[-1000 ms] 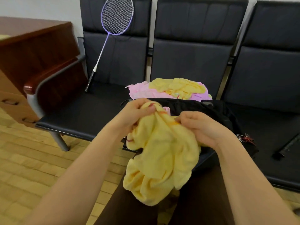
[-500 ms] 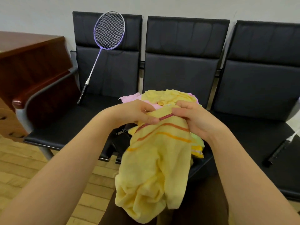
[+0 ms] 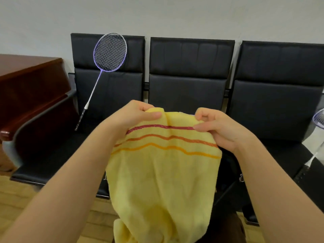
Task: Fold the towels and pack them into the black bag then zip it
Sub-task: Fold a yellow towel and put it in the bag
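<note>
Both hands hold a yellow towel (image 3: pixel 163 174) up by its top edge: the left hand (image 3: pixel 135 118) pinches the left corner, the right hand (image 3: pixel 220 128) the right. The towel hangs in front of the black seats (image 3: pixel 191 81), hiding most of the black bag (image 3: pixel 228 172).

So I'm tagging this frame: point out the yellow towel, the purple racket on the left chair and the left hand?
yellow towel (image 3: pixel 163 172), head view, middle of the hanging cloth
purple racket (image 3: pixel 110 52), head view, strung head
left hand (image 3: pixel 138 114), head view, back of hand
</note>
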`<state>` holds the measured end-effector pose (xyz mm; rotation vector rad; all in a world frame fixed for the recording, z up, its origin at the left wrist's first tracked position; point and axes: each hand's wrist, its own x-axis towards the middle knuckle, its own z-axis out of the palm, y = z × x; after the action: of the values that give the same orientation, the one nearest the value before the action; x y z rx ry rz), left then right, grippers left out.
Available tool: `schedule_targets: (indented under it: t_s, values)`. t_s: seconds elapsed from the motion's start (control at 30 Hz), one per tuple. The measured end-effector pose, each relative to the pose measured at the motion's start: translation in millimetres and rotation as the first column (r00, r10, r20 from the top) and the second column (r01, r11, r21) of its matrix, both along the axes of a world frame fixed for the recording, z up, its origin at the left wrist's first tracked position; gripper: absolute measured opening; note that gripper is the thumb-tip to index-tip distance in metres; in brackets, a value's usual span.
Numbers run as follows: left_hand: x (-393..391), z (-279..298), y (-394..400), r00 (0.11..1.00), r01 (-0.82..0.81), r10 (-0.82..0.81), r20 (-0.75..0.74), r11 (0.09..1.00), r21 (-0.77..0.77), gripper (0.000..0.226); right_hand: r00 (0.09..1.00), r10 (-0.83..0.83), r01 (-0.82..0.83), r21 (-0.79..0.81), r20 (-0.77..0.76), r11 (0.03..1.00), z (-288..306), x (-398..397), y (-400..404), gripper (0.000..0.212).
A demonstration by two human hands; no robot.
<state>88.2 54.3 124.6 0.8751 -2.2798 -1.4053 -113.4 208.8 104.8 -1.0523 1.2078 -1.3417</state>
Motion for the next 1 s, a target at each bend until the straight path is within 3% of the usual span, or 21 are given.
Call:
schedule_targets:
  t_s: [0.07, 0.2, 0.43, 0.5, 0.63, 0.77, 0.83, 1.0]
  values:
    - [-17, -5, 13, 0.998, 0.070, -0.070, 0.001, 0.997, -0.042, 0.015, 0.998, -0.019, 0.018, -0.012, -0.058, 1.000, 2, 11, -12, 0.024]
    - [-34, -16, 28, 0.992, 0.111, -0.110, -0.056, 0.994, 0.019, 0.019, 0.998, -0.046, 0.045, -0.035, -0.046, 0.998, 1, 23, -27, 0.024]
    - [-42, -26, 25, 0.997, 0.082, -0.079, 0.028, 0.984, -0.160, 0.024, 0.991, -0.132, 0.129, 0.064, 0.031, 0.990, -9, 21, -21, 0.020]
    - [-41, -25, 26, 0.996, 0.087, -0.085, 0.016, 0.986, -0.145, 0.027, 0.992, -0.121, 0.117, 0.125, 0.023, 0.985, -13, 18, -17, 0.014]
    - [-30, -24, 19, 0.998, 0.055, -0.056, -0.017, 0.994, -0.091, 0.024, 0.997, -0.045, 0.022, 0.346, 0.060, 0.938, -24, 7, -3, 0.033]
    - [-23, -27, 16, 0.996, 0.089, -0.089, 0.005, 0.992, -0.093, 0.028, 0.978, -0.086, 0.050, 0.187, 0.188, 0.981, -33, 11, -3, 0.046]
    - [-22, -28, 17, 0.995, 0.100, -0.100, 0.000, 0.991, -0.092, 0.028, 0.962, -0.133, 0.115, 0.090, 0.238, 0.989, -28, 15, -7, 0.042]
    - [-28, -21, 21, 0.993, 0.103, -0.109, -0.036, 0.985, -0.136, 0.018, 0.969, -0.248, 0.248, 0.036, -0.005, 0.968, -20, 32, -20, 0.025]
